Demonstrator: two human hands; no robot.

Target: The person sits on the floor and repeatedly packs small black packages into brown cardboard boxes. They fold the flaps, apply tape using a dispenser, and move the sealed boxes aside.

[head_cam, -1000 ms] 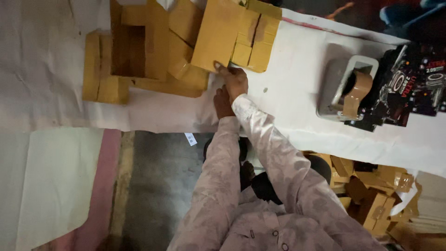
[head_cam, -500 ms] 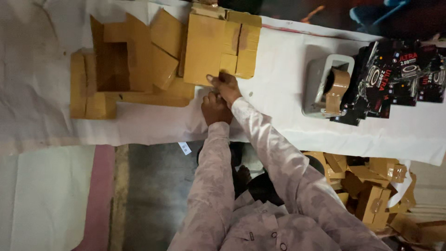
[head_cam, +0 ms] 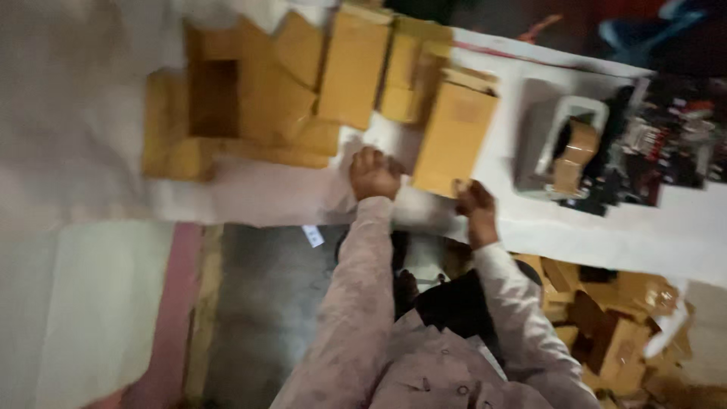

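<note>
Right hand (head_cam: 475, 206) grips only the near corner of the closed carton (head_cam: 454, 138), left hand (head_cam: 372, 174) fisted beside it on the tabletop (head_cam: 591, 227); carton risks twisting into the tape dispenser (head_cam: 564, 148).

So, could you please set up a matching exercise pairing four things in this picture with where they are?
Things:
1. small closed carton
2. open carton
3. tape dispenser
4. heap of flattened cartons

Places:
A. on the floor at lower right, under the table edge
B. far left of the cardboard pile
C. at the right hand, right of the left hand
D. on the white table, right of the boxes

Pairs: 1-C, 2-B, 3-D, 4-A
</note>
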